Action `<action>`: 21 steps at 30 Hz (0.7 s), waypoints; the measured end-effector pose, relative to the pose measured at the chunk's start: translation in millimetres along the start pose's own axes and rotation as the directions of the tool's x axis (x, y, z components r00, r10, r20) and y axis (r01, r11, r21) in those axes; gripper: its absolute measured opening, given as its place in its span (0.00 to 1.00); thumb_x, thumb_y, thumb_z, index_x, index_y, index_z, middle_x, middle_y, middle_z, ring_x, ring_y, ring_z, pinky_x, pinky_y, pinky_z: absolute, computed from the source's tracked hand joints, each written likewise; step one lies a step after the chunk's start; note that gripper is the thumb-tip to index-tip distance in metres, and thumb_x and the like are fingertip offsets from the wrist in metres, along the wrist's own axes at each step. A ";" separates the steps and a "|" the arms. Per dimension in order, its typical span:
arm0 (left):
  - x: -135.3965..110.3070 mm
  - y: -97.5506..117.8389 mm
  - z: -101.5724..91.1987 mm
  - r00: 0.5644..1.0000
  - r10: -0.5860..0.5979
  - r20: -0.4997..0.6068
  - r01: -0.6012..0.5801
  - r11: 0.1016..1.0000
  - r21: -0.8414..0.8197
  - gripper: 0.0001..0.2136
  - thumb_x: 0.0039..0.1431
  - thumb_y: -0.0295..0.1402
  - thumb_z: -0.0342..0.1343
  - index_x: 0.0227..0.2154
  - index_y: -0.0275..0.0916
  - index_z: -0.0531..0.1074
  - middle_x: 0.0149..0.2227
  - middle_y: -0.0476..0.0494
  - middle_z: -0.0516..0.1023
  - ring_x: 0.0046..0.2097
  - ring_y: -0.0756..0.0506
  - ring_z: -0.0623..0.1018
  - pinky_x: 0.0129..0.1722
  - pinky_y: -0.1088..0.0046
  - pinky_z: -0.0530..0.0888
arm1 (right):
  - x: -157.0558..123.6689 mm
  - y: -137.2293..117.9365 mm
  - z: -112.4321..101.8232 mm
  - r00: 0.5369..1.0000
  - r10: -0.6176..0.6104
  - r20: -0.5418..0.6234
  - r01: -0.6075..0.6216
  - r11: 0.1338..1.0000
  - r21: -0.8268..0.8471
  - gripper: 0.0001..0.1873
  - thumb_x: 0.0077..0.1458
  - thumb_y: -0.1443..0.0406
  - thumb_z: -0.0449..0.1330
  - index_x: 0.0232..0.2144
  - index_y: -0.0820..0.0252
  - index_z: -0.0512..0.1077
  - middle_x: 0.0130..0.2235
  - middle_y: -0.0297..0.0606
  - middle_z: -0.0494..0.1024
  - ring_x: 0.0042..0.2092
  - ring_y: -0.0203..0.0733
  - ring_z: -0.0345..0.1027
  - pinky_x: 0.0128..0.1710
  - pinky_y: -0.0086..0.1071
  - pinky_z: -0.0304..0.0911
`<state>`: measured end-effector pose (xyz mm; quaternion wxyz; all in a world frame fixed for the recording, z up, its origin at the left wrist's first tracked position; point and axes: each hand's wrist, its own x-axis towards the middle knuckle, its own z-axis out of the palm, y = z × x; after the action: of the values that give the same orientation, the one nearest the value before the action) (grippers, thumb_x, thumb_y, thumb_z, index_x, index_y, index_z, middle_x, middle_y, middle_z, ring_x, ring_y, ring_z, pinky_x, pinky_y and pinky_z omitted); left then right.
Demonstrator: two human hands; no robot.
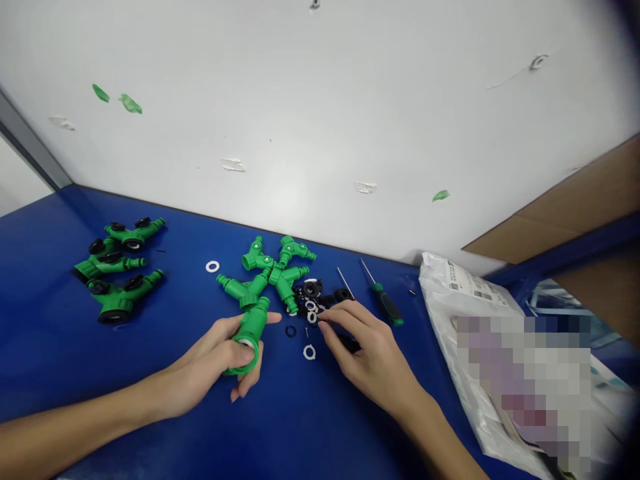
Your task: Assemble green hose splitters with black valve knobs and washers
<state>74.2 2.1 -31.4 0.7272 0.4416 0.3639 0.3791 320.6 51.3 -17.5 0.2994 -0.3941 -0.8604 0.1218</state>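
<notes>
My left hand (220, 353) is closed around a green Y-shaped hose connector (256, 321), its wide mouth turned toward me. The thumb presses into that mouth, where a white ring shows. My right hand (367, 350) reaches over a pile of small parts, thumb and fingertips drawn together beside a white washer (312, 317). Whether anything sits between those fingertips is hidden. Close by are a black ring (291, 331), a small screw (307, 332) and another white washer (309, 352). Black valve parts (311, 288) lie heaped behind the fingers.
Several green connectors (285, 283) lie beyond my left hand. Three connectors with black fittings (123, 297) stand at the left, with a lone white washer (213, 267) between the groups. A green-black screwdriver (386, 303) and a white plastic package (450, 320) are at the right; a wall rises behind.
</notes>
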 end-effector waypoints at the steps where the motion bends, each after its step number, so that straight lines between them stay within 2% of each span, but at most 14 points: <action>1: -1.1 -2.0 -1.1 1.000 -0.006 0.003 0.006 0.999 0.032 0.30 0.59 0.37 0.50 0.64 0.31 0.56 0.22 0.53 0.70 0.24 0.48 0.66 0.31 0.66 0.65 | 0.3 0.3 2.4 1.000 -0.006 -0.008 0.006 1.000 -0.019 0.07 0.64 0.70 0.56 0.41 0.61 0.74 0.39 0.42 0.76 0.40 0.45 0.71 0.41 0.41 0.69; 5: -4.5 -3.0 -2.3 0.999 -0.048 0.006 0.047 0.995 0.086 0.31 0.60 0.35 0.52 0.66 0.38 0.52 0.24 0.56 0.66 0.26 0.49 0.64 0.30 0.68 0.62 | 2.2 6.3 2.1 1.000 -0.027 -0.009 0.026 0.994 -0.106 0.10 0.62 0.67 0.58 0.46 0.62 0.74 0.43 0.45 0.75 0.45 0.49 0.70 0.46 0.45 0.69; 10: -3.5 -0.4 -1.9 0.998 -0.033 0.050 0.031 0.999 0.044 0.30 0.59 0.32 0.50 0.65 0.38 0.53 0.23 0.57 0.64 0.24 0.50 0.61 0.28 0.69 0.62 | 9.8 26.0 -15.4 0.985 0.076 -0.156 -0.100 0.983 -0.154 0.11 0.64 0.66 0.56 0.46 0.61 0.74 0.44 0.46 0.75 0.45 0.50 0.70 0.47 0.48 0.69; 14: 0.4 -2.7 -3.5 0.997 0.036 0.064 -0.037 0.999 0.006 0.29 0.59 0.32 0.48 0.64 0.34 0.55 0.21 0.56 0.65 0.23 0.50 0.62 0.27 0.68 0.63 | 27.6 34.1 -9.3 1.000 0.019 0.022 -0.015 0.990 -0.141 0.16 0.62 0.67 0.58 0.52 0.58 0.72 0.50 0.47 0.72 0.51 0.52 0.68 0.51 0.50 0.68; 17: 2.3 -1.2 -2.5 0.997 0.043 0.067 -0.044 0.999 0.018 0.31 0.58 0.33 0.47 0.64 0.30 0.53 0.20 0.56 0.66 0.23 0.49 0.62 0.27 0.68 0.62 | 44.2 34.6 -0.2 0.987 -0.041 0.157 0.059 0.991 -0.116 0.19 0.56 0.70 0.64 0.50 0.55 0.75 0.47 0.44 0.75 0.48 0.51 0.70 0.52 0.50 0.68; 21: 2.9 1.5 -0.4 0.998 0.014 0.067 -0.015 1.000 0.007 0.34 0.58 0.34 0.48 0.66 0.27 0.50 0.19 0.56 0.65 0.22 0.49 0.62 0.26 0.68 0.63 | 53.6 35.3 -2.4 0.986 -0.050 0.159 0.065 0.994 -0.093 0.10 0.58 0.72 0.61 0.40 0.58 0.79 0.43 0.44 0.76 0.45 0.50 0.70 0.48 0.49 0.69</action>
<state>74.8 5.2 -30.7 0.7346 0.4593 0.3375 0.3680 316.1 114.7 -8.8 0.2148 -0.3725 -0.8971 0.1013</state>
